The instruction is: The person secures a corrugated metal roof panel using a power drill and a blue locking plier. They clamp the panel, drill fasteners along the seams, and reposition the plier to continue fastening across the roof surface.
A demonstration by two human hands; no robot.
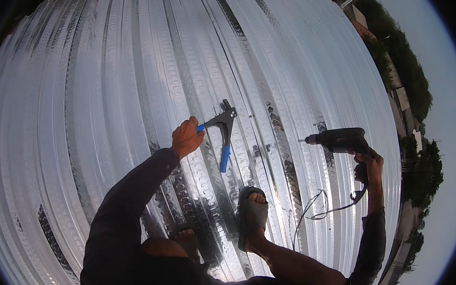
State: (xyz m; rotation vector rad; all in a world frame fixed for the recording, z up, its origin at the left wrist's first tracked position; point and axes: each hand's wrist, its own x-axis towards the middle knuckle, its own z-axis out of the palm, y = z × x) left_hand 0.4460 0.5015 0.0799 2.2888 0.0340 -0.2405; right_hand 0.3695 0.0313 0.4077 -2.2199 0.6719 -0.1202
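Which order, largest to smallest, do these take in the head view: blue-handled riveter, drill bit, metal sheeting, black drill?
1. Metal sheeting
2. Black drill and blue-handled riveter: similar spans, so unsure, though the drill's body looks bulkier
3. Drill bit

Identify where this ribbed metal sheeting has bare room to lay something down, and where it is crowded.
Bare sheeting stretches left of the left forearm and beyond the hand riveter; a narrower patch separates riveter and drill. It is crowded around the feet, and between right foot and right hand, where the cable loops.
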